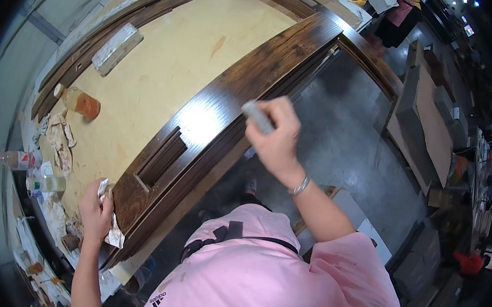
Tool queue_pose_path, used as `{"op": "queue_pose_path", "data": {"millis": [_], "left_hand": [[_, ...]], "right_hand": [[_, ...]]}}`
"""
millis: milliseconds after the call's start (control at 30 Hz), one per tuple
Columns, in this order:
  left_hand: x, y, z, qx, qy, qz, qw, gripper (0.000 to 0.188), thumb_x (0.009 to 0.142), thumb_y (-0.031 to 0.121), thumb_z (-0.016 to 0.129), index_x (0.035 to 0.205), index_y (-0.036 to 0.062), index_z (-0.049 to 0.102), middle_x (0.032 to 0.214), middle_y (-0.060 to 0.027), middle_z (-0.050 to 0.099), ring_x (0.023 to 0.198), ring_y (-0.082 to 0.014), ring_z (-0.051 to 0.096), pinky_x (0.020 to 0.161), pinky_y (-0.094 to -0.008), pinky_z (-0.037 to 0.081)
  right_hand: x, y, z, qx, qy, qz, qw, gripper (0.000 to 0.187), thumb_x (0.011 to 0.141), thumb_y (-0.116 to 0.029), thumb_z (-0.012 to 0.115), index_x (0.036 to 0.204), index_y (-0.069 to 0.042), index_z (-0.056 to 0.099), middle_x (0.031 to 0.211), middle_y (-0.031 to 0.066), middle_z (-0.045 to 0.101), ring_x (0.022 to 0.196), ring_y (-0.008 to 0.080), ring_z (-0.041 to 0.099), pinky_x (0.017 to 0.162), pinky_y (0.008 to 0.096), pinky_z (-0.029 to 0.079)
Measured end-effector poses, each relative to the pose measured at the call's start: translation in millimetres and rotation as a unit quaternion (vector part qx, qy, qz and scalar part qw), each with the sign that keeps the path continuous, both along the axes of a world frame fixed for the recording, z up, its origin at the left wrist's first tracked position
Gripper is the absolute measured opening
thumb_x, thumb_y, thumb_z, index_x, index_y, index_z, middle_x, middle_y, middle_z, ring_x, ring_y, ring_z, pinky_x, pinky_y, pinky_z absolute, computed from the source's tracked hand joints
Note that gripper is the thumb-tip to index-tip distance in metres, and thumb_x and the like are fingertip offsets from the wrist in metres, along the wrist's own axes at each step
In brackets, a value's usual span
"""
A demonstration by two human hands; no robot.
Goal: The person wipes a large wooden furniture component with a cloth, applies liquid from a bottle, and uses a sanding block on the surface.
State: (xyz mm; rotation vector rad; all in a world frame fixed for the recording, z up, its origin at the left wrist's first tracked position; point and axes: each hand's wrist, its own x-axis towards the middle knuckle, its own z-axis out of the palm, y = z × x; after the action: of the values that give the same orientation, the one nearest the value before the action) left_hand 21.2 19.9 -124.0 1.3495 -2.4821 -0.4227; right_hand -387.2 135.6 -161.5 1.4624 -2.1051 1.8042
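A dark brown, glossy wooden frame (266, 60) runs diagonally across the worktable, with a rectangular recess (162, 161) near its near end. My right hand (279, 139) is closed round a small grey block (257, 117), over the frame's right edge; whether the block touches the wood I cannot tell. At the frame's near left end, my left hand (95, 213) grips a crumpled white cloth or paper (115, 234). Its fingers are partly hidden by the cloth.
On the pale yellow tabletop (167, 47) lie a wrapped block (117, 48), a bottle of orange liquid (81, 103) and crumpled rags (60, 137). Dark wooden strips (104, 39) line the far left. Boards (427, 119) stand to the right; another person (399, 21) is at the back.
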Motion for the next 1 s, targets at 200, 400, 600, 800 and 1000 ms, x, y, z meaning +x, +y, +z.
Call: {"op": "queue_pose_path", "data": {"millis": [200, 400, 600, 800, 1000], "left_hand": [[-3, -1, 3, -0.004, -0.004, 0.002, 1.000, 0.029, 0.089, 0.016, 0.061, 0.114, 0.0001, 0.062, 0.098, -0.0204, 0.066, 0.089, -0.0386, 0.065, 0.080, -0.0404, 0.050], [-6, -1, 5, 0.001, -0.005, 0.004, 1.000, 0.029, 0.090, 0.018, 0.061, 0.114, 0.0022, 0.063, 0.097, -0.0204, 0.067, 0.088, -0.0384, 0.066, 0.078, -0.0405, 0.051], [1, 1, 3, -0.007, 0.022, -0.001, 1.000, 0.030, 0.088, 0.017, 0.064, 0.115, 0.0038, 0.064, 0.095, -0.0187, 0.068, 0.086, -0.0373, 0.066, 0.076, -0.0399, 0.052], [13, -1, 4, 0.036, 0.084, -0.009, 0.996, 0.035, 0.086, 0.017, 0.068, 0.119, 0.0045, 0.064, 0.100, -0.0188, 0.069, 0.089, -0.0371, 0.068, 0.077, -0.0395, 0.053], [86, -11, 9, 0.037, 0.010, -0.066, 0.997, 0.031, 0.092, 0.022, 0.061, 0.116, 0.0027, 0.064, 0.101, -0.0213, 0.068, 0.089, -0.0388, 0.067, 0.080, -0.0415, 0.052]], "right_hand": [[0, -12, -5, 0.013, 0.040, -0.047, 0.998, 0.019, 0.068, -0.001, 0.072, 0.085, -0.003, 0.063, 0.084, 0.0117, 0.057, 0.074, 0.0287, 0.058, 0.064, 0.0384, 0.048], [66, 5, 5, -0.009, 0.019, 0.094, 0.995, 0.022, 0.067, 0.001, 0.072, 0.088, 0.000, 0.065, 0.084, 0.0122, 0.059, 0.076, 0.0272, 0.061, 0.068, 0.0357, 0.050], [26, -9, 4, 0.050, 0.024, -0.016, 0.998, 0.023, 0.070, 0.001, 0.071, 0.092, 0.001, 0.065, 0.087, 0.0136, 0.059, 0.077, 0.0307, 0.061, 0.067, 0.0382, 0.050], [113, 6, -7, -0.002, 0.033, 0.090, 0.995, 0.026, 0.069, 0.003, 0.071, 0.093, 0.001, 0.062, 0.085, 0.0141, 0.056, 0.074, 0.0315, 0.058, 0.065, 0.0403, 0.048], [207, 16, -6, -0.008, 0.030, 0.114, 0.993, 0.026, 0.067, 0.001, 0.072, 0.091, -0.001, 0.062, 0.083, 0.0129, 0.056, 0.075, 0.0314, 0.058, 0.066, 0.0404, 0.048]]}}
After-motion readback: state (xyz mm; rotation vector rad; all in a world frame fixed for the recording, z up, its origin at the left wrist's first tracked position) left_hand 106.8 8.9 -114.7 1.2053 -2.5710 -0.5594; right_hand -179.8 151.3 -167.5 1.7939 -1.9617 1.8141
